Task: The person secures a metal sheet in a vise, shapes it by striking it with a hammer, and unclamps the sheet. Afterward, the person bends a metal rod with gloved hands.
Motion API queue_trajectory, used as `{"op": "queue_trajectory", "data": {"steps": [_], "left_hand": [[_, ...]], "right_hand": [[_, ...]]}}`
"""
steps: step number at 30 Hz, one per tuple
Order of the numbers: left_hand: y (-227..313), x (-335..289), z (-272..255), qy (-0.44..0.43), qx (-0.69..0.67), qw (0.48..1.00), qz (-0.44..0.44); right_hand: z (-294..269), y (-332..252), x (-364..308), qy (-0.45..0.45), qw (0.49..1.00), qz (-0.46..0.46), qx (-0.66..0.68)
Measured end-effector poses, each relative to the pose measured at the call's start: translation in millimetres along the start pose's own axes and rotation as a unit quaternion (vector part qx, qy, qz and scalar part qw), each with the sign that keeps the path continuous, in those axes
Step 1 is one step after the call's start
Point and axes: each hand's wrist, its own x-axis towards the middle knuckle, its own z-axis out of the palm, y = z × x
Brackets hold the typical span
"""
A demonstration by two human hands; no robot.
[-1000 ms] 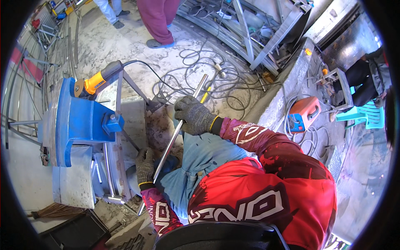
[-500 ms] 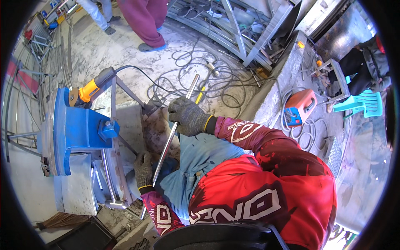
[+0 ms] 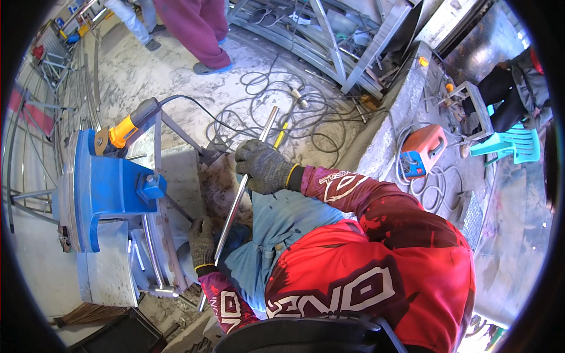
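My right hand [image 3: 263, 166], in a grey knit glove, is wrapped around a shiny metal pipe [image 3: 231, 216]. The pipe slants from above that hand down toward my left wrist, passes beneath the sleeve and shows again below it. Beside the pipe, my left hand [image 3: 202, 241] in a matching glove has its fingers curled near a thin dark bar [image 3: 179, 207]. What those fingers grip is hidden. Left of this hand stands a large blue bench vise [image 3: 115, 188]. A yellow and grey angle grinder [image 3: 125, 130] with a disc rests on the vise's far end.
Black cable [image 3: 226, 126] from the grinder joins loops of cord on the floor. A yellow stick-like object [image 3: 281, 135] lies beyond the pipe. At right are an orange and blue machine [image 3: 425, 152] and a turquoise plastic chair [image 3: 509, 144]. Other people stand at the back and far right.
The whole view has shifted slightly, and the pipe with my right hand appears a little further left. Both hands keep their grip postures.
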Motion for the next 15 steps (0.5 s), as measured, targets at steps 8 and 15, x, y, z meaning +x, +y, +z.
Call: {"op": "queue_trajectory", "data": {"steps": [8,15], "left_hand": [[2.3,9.7,6.2,-0.018,-0.027,0.999,-0.029],[-4.2,3.5,-5.5,-0.002,0.066,0.998,-0.009]], "right_hand": [[2.6,12.0,-1.1,0.013,1.0,0.003,-0.003],[-1.0,-3.9,11.6,0.056,0.998,-0.016,0.006]]}}
